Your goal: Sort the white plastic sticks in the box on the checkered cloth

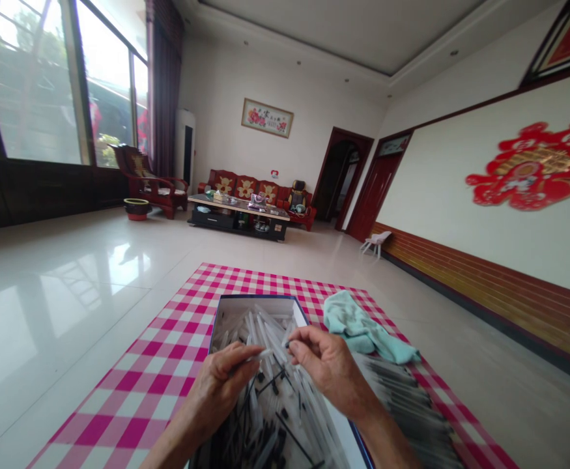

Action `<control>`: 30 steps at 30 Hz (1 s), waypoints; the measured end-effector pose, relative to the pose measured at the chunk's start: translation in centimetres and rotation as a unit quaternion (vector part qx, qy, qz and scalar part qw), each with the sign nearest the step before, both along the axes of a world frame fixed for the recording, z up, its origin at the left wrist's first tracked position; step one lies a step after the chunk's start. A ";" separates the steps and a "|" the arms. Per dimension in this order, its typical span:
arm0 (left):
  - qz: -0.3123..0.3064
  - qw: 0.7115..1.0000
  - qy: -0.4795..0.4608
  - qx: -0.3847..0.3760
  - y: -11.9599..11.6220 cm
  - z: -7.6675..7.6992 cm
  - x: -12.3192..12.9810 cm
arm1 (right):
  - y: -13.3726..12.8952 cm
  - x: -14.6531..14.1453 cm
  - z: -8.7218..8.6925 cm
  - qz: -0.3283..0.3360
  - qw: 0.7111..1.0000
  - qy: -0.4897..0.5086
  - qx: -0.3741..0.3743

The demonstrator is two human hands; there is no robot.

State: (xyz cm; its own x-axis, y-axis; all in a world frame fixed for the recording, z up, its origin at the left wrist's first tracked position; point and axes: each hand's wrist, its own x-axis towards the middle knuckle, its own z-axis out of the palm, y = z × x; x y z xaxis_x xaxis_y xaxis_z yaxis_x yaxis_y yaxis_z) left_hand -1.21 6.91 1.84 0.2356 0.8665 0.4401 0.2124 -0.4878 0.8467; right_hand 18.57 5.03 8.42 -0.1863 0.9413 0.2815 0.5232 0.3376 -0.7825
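My left hand (pixel 223 378) pinches a clear plastic pen barrel (pixel 266 354), its end pointing toward my right hand. Between the thumb and forefinger of my right hand (pixel 327 368) is a small black pen cap (pixel 287 344), a short gap from the barrel. Both hands hover over a shallow blue-edged box (pixel 258 297). Inside lie loose clear barrels (pixel 265 329), thin black rods (pixel 294 435) and small black caps (pixel 281 440), all mixed together. Right of the box, a stack of dark-cored clear pens (pixel 406 404) lies in a row, somewhat blurred.
A pink-and-white checked tablecloth (pixel 152 371) lies under the box. A crumpled mint-green cloth (pixel 363 326) sits at the right, behind the pens. Across the tiled floor stand a low table (pixel 238 212), a red wooden sofa (pixel 233 185), an armchair (pixel 150 182) and a small stool (pixel 376 241).
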 end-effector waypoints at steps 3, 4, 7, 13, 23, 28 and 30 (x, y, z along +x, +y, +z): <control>0.009 1.000 -0.021 -0.011 0.1 -0.2 0.0 | 0.1 1.1 -1.3 0.059 0.991 -0.106 -0.048; 0.010 0.999 -0.029 -0.013 0.1 -0.3 0.1 | 0.2 1.2 -1.9 0.085 0.985 -0.136 -0.064; 0.010 0.999 -0.048 -0.009 0.3 -0.6 0.1 | 0.9 0.3 -3.9 0.114 0.974 -0.192 -0.047; 0.016 0.998 -0.055 -0.004 0.3 -0.7 0.1 | 3.7 -2.6 -6.6 0.049 0.927 -0.371 0.027; 0.014 0.999 -0.042 -0.008 0.6 -1.2 0.1 | 4.8 -4.3 -6.8 0.025 0.906 -0.422 -0.010; 0.005 0.999 -0.050 -0.015 0.4 -0.9 0.1 | 4.8 -5.3 -6.7 -0.008 0.913 -0.406 -0.022; 0.007 0.999 -0.050 -0.017 0.3 -0.8 0.2 | 4.8 -5.0 -6.3 -0.024 0.923 -0.384 -0.019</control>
State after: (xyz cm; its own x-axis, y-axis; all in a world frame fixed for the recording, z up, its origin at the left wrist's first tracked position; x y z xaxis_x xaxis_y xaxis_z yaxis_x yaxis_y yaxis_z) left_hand -1.04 7.25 1.03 0.1804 0.8841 0.4310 0.1328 -0.4561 0.8800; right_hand 13.57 9.82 2.10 -0.2757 0.9600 0.0498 0.9418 0.2801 -0.1859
